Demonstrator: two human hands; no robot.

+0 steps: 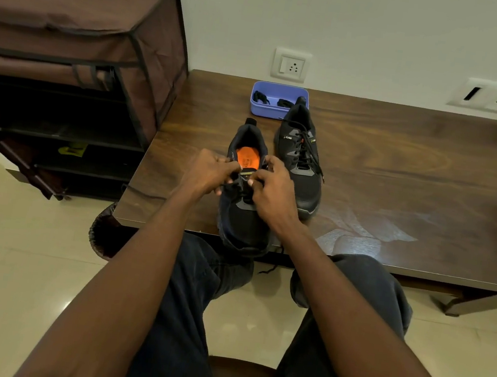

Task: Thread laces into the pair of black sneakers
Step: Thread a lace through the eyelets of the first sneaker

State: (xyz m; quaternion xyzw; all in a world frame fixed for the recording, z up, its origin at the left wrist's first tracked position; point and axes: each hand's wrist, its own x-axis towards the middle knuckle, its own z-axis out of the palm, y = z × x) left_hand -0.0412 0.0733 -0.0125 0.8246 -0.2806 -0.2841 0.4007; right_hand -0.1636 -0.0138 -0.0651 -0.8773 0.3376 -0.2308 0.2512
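Working at the near sneaker, sitting at the table's near edge with its toe hanging slightly over, at about 6 o'clock from the blue tray. Pinching with the left hand, fingers curled at the 9 o'clock side of the tongue and upper eyelets, apparently gripping lace. Pinching likewise with the right hand, thumb and forefinger closing on the 3 o'clock side of the same eyelet rows; exactly which strand sits in which hand is too small to tell. Showing an orange insole at 12 o'clock of the hands, inside the open collar.

Standing just beside, at 1 o'clock of the near shoe, the second sneaker, already laced, its heel touching or overlapping the tray. Holding more dark laces in that tray.

Judging the step: threading the upper eyelets, lower rows seemingly done, so probably well over halfway through the pair.

Risking a few things from here. Pulling toward 6 o'clock while tightening could be dragging the overhanging shoe off the edge, since little of the toe is resting on wood. Dangling below the edge at 5 o'clock of the toe, a loose lace end could be snagging on a knee and pulling through unevenly. Skipping an eyelet or twisting the flat lace also seems possible, black on black giving poor contrast.
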